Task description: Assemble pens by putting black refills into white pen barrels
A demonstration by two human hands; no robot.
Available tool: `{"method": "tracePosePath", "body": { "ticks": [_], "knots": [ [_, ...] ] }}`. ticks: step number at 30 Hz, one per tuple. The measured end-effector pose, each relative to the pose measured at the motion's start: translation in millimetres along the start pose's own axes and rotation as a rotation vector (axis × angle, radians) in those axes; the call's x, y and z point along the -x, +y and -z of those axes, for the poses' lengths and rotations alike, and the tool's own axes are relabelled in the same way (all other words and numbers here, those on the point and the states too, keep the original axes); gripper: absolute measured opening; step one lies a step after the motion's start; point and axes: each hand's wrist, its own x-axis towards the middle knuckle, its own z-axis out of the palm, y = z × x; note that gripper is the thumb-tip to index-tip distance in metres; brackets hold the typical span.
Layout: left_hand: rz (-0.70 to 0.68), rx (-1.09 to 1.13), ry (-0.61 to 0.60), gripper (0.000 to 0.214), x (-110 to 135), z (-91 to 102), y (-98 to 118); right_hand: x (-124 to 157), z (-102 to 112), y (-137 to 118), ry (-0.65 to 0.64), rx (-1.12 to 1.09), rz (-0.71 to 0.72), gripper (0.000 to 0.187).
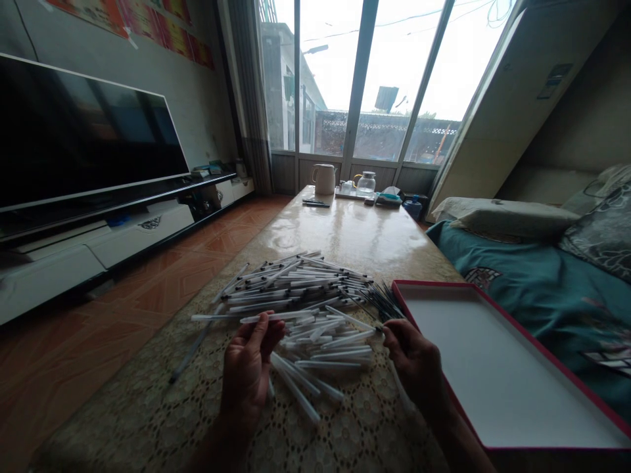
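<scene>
A heap of clear plastic pen barrels [300, 289] lies on the lace table cover [148, 414], with a bunch of thin dark refills [382, 303] at its right side. My left hand [249, 364] pinches one clear barrel [221, 317] that points left. My right hand [411, 358] is closed at the near end of the dark refills, fingertips on one of them. A shallow white tray with a red rim [493, 368] sits empty just right of my right hand.
A white kettle [324, 178], a glass jar [366, 182] and small items stand at the table's far end. A television [83, 141] on a low cabinet runs along the left. A teal-covered sofa [532, 289] with cushions is on the right.
</scene>
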Motion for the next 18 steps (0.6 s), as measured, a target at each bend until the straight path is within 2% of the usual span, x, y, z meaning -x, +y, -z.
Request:
{"method": "tracePosePath", "body": {
  "ticks": [5, 10, 14, 18],
  "knots": [
    [0.016, -0.106, -0.118, 0.027, 4, 2.4, -5, -5, 3, 11, 0.170, 0.315, -0.131, 0.021],
    [-0.031, -0.245, -0.214, 0.030, 7, 3.2, -11, -12, 6, 8, 0.190, 0.498, -0.237, 0.034],
    [-0.060, -0.291, -0.207, 0.031, 10, 3.5, -3, -7, 4, 5, 0.176, 0.518, -0.193, 0.028],
    [-0.103, -0.357, -0.225, 0.032, 10, 5.2, 23, -1, -1, 5, 0.180, 0.497, -0.122, 0.028]
  ]
}}
